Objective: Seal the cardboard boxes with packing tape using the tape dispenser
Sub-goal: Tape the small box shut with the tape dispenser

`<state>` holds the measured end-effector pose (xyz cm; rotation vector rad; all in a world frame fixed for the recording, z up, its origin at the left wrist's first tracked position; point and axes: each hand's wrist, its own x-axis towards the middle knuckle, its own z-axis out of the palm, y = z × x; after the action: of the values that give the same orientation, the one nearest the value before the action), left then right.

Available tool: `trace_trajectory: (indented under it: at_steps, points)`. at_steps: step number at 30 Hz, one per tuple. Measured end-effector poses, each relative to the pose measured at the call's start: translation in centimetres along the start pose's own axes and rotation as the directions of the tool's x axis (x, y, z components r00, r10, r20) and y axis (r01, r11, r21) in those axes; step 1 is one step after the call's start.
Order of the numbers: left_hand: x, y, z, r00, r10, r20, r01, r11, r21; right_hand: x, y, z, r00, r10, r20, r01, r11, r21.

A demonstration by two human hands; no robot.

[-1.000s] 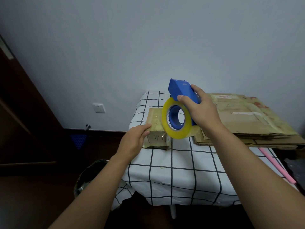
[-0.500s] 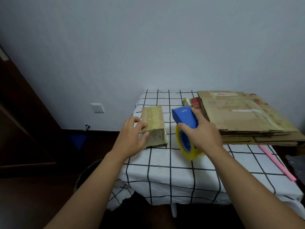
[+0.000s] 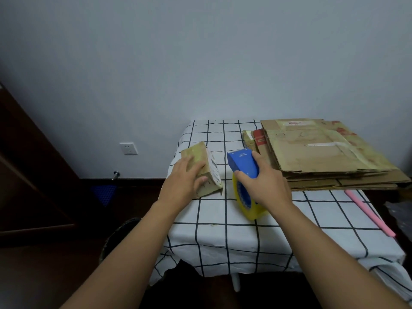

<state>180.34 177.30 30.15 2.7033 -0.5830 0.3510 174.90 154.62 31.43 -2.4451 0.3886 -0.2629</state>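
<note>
Head view of a box-sealing task. The left hand (image 3: 186,178) lies over the small cardboard box (image 3: 204,169), fingers (image 3: 194,168) spread across its top and thumb against the near end, probably to hold it steady on the table (image 3: 223,219) and tip it for taping; the box appears tilted onto one edge, a printed label facing right. The right hand (image 3: 265,186) grips the blue tape dispenser (image 3: 243,163), fingers curled round its body. The yellowish tape roll (image 3: 247,201) rests on the checked cloth just right of the box, apart from it, so the tool appears parked within reach. Whether a tape end is free cannot be told. A stack of flattened cardboard boxes (image 3: 323,152) lies at the far right, presumably awaiting their turn. A pink stick (image 3: 370,212) lies by the table's right edge; a wall socket (image 3: 128,148) sits at left.
</note>
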Motion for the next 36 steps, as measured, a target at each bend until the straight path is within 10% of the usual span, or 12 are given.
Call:
trace_trajectory:
  at_steps: [8, 19, 31, 36]
  points:
    - [0.4, 1.4, 0.1, 0.997, 0.056, 0.059, -0.051, 0.995, -0.089, 0.0, 0.0, 0.1, 1.0, -0.017, -0.008, 0.017, 1.0, -0.022]
    - [-0.4, -0.9, -1.1, 0.966, 0.043, 0.255, -0.109, 0.962, 0.25, 0.2, 0.2, 0.2, 1.0, -0.021, 0.0, 0.021, 0.999, -0.032]
    - [-1.1, -1.5, -0.1, 0.988, 0.016, 0.157, -0.039, 0.989, 0.14, 0.1, 0.1, 0.3, 1.0, -0.024, -0.005, 0.023, 0.999, -0.043]
    - [-1.4, -0.1, 1.3, 0.977, -0.213, -0.021, 0.212, 0.976, -0.052, -0.1, 0.0, 0.3, 0.999, -0.033, -0.006, 0.033, 0.998, -0.047]
